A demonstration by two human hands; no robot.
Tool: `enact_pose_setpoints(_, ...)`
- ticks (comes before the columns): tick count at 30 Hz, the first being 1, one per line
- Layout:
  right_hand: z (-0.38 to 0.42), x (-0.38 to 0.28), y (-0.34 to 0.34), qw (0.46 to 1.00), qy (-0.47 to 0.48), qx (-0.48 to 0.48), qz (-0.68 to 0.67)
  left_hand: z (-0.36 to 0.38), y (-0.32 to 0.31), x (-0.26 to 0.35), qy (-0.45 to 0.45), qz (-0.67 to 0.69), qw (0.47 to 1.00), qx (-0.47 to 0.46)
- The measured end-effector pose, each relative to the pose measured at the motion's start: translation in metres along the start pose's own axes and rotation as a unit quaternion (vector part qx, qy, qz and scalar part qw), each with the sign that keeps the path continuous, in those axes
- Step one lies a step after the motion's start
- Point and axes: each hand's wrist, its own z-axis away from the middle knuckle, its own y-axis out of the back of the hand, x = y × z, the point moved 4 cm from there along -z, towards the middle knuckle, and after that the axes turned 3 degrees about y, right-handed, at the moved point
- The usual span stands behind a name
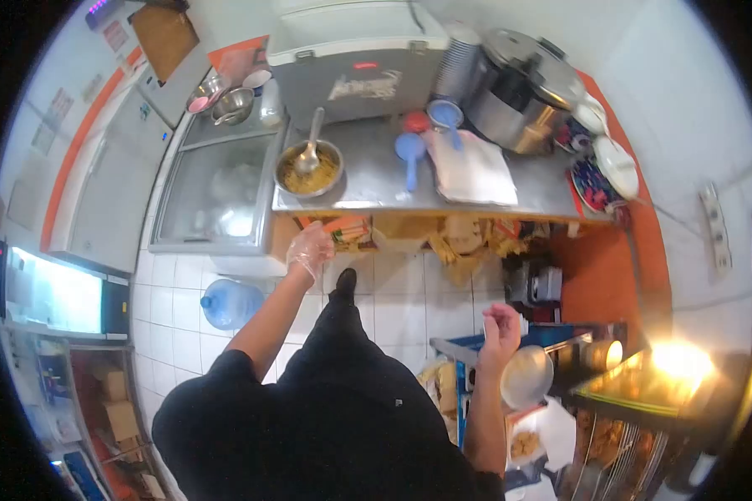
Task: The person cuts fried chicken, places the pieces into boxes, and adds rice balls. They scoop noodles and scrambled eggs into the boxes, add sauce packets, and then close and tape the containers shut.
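My left hand (309, 250), in a clear plastic glove, is just below the counter's front edge, its fingers loosely stretched and holding nothing. Nearest to it on the counter is a metal bowl (332, 182) of yellowish shredded food, with a ladle (308, 159) resting inside, handle pointing up. On my right side, my bare right hand (500, 328) is raised with its fingers curled in. A bit of white shows beside those fingers; I cannot tell what it is. Below that hand are a round translucent lid (526, 377) and a white paper with brown food pieces (525, 445).
Along the steel counter (368, 179) are blue strainers (410, 149), stacked paper sheets (474, 175), a large steel pot (518, 100) and a cooler box (359, 79). A glass-topped freezer (213, 179) adjoins it. A water jug (230, 303) lies on the floor; a lit display case (643, 392) stands right.
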Motion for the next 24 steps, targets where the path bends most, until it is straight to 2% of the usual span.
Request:
enact_pose_setpoints(1,-0.029,0.0,-0.049,0.999,0.011,-0.032,0.01,-0.052,0.031,-0.001,-0.017,-0.007,1.0,0.014)
enact_pose_setpoints(2,-0.06,0.002,-0.107,0.997,-0.001,-0.067,0.022,-0.135,0.078,-0.02,-0.166,-0.245,0.955,-0.031)
enact_pose_setpoints(3,-0.087,0.008,-0.167,0.994,-0.018,-0.102,0.033,-0.193,0.109,-0.04,-0.329,-0.443,0.833,-0.029)
enact_pose_setpoints(4,-0.114,0.024,-0.229,0.988,-0.013,-0.151,0.03,-0.185,0.1,-0.017,-0.378,-0.491,0.785,-0.021)
enact_pose_setpoints(5,-0.137,0.041,-0.291,0.977,0.013,-0.21,0.029,-0.176,0.087,0.005,-0.232,-0.365,0.901,-0.034)
enact_pose_setpoints(6,-0.155,0.021,-0.35,0.953,0.052,-0.287,0.08,-0.161,0.073,0.027,-0.079,-0.117,0.99,-0.003)
enact_pose_setpoints(7,-0.172,0.019,-0.408,0.926,0.058,-0.358,0.11,-0.142,0.058,0.049,0.026,0.088,0.992,0.084)
enact_pose_setpoints(9,-0.195,0.034,-0.505,0.867,0.219,-0.401,0.197,-0.143,0.062,0.068,0.079,0.088,0.983,0.143)
enact_pose_setpoints(11,-0.213,0.061,-0.571,0.791,0.309,-0.405,0.34,-0.153,0.077,0.077,0.061,0.015,0.989,0.133)
enact_pose_setpoints(13,-0.231,0.092,-0.603,0.695,0.311,-0.42,0.494,-0.164,0.097,0.094,0.032,-0.064,0.993,0.089)
enact_pose_setpoints(14,-0.236,0.103,-0.605,0.64,0.312,-0.42,0.562,-0.163,0.101,0.101,0.052,0.017,0.994,0.095)
enact_pose_setpoints(17,-0.246,0.089,-0.593,0.609,0.249,-0.492,0.571,-0.181,0.116,0.109,0.072,0.01,0.993,0.095)
enact_pose_setpoints(18,-0.248,0.09,-0.588,0.569,0.24,-0.524,0.586,-0.187,0.121,0.105,0.056,0.01,0.996,0.072)
enact_pose_setpoints(20,-0.249,0.092,-0.572,0.485,0.218,-0.585,0.612,-0.195,0.127,0.1,0.082,0.002,0.994,0.073)
enact_pose_setpoints(24,-0.246,0.062,-0.536,0.558,0.037,-0.626,0.543,-0.196,0.127,0.099,0.086,0.015,0.993,0.085)
